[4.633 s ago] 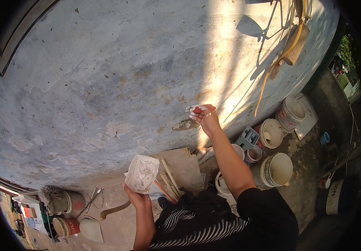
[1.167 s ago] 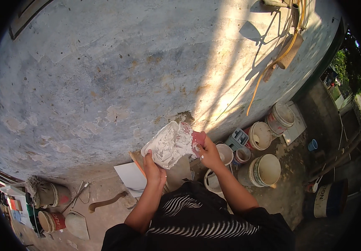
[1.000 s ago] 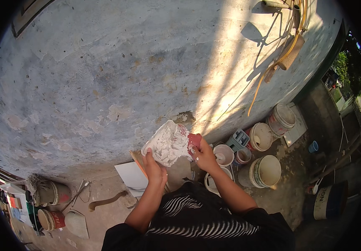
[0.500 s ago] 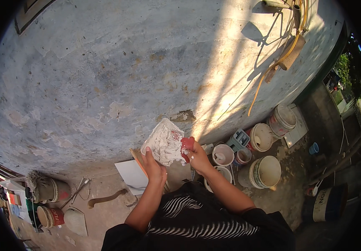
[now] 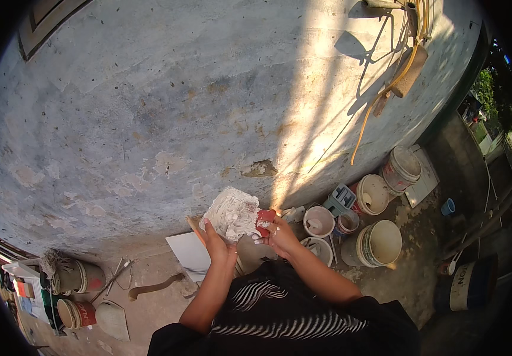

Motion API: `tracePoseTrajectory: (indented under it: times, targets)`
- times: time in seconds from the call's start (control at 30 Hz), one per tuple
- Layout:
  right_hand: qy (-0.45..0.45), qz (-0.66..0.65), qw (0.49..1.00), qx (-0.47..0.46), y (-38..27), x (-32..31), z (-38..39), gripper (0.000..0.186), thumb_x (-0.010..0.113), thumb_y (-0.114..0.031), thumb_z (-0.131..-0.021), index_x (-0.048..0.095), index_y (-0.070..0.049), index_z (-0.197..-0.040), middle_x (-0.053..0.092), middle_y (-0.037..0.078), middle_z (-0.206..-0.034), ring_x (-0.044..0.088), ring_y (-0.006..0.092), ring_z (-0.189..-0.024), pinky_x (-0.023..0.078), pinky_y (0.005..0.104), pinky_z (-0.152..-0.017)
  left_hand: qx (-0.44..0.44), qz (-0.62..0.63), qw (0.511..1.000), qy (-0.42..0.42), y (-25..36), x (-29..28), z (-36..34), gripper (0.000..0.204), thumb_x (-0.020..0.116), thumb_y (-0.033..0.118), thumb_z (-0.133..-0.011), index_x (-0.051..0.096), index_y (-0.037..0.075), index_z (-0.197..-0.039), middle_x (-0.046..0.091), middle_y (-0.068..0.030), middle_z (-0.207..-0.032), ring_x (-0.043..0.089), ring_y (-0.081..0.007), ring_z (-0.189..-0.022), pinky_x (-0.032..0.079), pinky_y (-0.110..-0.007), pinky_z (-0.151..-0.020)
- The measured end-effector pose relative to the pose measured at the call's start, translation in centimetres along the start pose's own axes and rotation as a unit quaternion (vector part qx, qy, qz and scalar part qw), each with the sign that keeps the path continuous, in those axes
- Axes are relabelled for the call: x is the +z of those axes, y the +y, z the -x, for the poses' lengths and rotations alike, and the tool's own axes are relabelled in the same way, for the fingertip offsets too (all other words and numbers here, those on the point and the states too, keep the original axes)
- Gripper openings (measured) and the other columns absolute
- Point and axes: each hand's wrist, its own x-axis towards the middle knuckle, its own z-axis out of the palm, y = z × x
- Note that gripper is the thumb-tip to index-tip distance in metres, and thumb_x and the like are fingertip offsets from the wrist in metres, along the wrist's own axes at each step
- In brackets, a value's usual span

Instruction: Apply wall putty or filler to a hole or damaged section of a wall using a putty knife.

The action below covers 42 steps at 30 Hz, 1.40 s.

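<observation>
My left hand (image 5: 220, 246) grips the lower edge of a flat plate (image 5: 232, 213) heaped with thick white putty, its thumb along the near side. The putty hides most of the plate, so its material cannot be told. On its right side, my right hand (image 5: 282, 237) is closed on a red scraper (image 5: 265, 219) smeared with white, which touches the putty. White specks cling to the right fingers. Ahead stands a weathered, pale blue-grey wall (image 5: 167, 118), with a broken patch (image 5: 259, 168) where its plaster has come off.
Several buckets stand at right, including a large pale one (image 5: 380, 243). Yellow hose (image 5: 396, 85) hangs on the wall. A white board (image 5: 190, 254) lies below my left hand; a curved handle (image 5: 156, 287), a red bucket (image 5: 75, 313) and a dark drum (image 5: 465, 285) stand farther out.
Both hands have come down a little toward my body, bringing the putty-laden plate and the red scraper with them. The scraper has slid lower beside the putty's right edge.
</observation>
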Motion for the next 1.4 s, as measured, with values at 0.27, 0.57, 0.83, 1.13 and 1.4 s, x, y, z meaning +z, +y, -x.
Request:
tracePoseTrajectory:
  times: [0.27, 0.57, 0.83, 1.13, 1.4]
  targets:
    - [-0.011, -0.152, 0.987, 0.052, 0.4, -1.6, -1.1, 0.029, 0.054, -0.015, -0.098, 0.057, -0.009, -0.126, 0.069, 0.008, -0.112, 0.069, 0.0217, -0.093, 0.057, 0.0403, -0.079, -0.027, -0.040, 0.999, 0.022, 0.6, -0.5, -0.1, 0.064, 0.029, 0.059, -0.104, 0.037, 0.016, -0.151, 0.049, -0.0090, -0.148, 0.053, -0.0322, -0.132, 0.048, -0.059, -0.099]
    - [0.050, -0.237, 0.970, -0.009, -1.1, -4.6, -5.1, 0.023, 0.056, -0.012, -0.095, 0.061, -0.010, -0.118, 0.070, 0.008, -0.110, 0.068, 0.0242, -0.094, 0.056, 0.0401, -0.083, 0.034, 0.040, 0.999, 0.014, 1.5, -0.5, 0.2, 0.064, 0.032, 0.055, -0.105, 0.037, 0.011, -0.150, 0.048, -0.0108, -0.149, 0.053, -0.0310, -0.131, 0.053, -0.048, -0.097]
    - [0.150, -0.225, 0.963, 0.009, 1.1, -7.5, -16.1, 0.015, 0.049, -0.009, -0.100, 0.056, -0.009, -0.113, 0.065, 0.011, -0.102, 0.067, 0.0262, -0.096, 0.058, 0.0441, -0.089, 0.070, 0.032, 0.996, 0.038, 1.1, -4.3, -0.2, 0.067, 0.033, 0.059, -0.103, 0.037, 0.011, -0.150, 0.047, -0.0105, -0.150, 0.051, -0.0312, -0.133, 0.050, -0.049, -0.100]
    - [0.157, -0.259, 0.953, -0.019, -0.3, -5.6, -22.0, 0.009, 0.044, -0.003, -0.099, 0.050, -0.006, -0.105, 0.062, 0.013, -0.100, 0.067, 0.0288, -0.092, 0.061, 0.0439, -0.088, 0.110, 0.009, 0.987, 0.114, 1.9, -6.5, 1.4, 0.072, 0.034, 0.066, -0.100, 0.036, 0.016, -0.151, 0.047, -0.0101, -0.149, 0.055, -0.0314, -0.129, 0.057, -0.050, -0.088]
    - [0.113, -0.254, 0.960, -0.026, -4.1, -5.3, -21.1, 0.013, 0.045, -0.003, -0.099, 0.048, -0.008, -0.110, 0.062, 0.016, -0.103, 0.066, 0.0312, -0.099, 0.058, 0.0487, -0.093, 0.120, -0.002, 0.984, 0.135, 2.0, -7.4, 0.7, 0.073, 0.035, 0.068, -0.099, 0.036, 0.016, -0.150, 0.049, -0.0093, -0.147, 0.057, -0.0311, -0.127, 0.057, -0.048, -0.086]
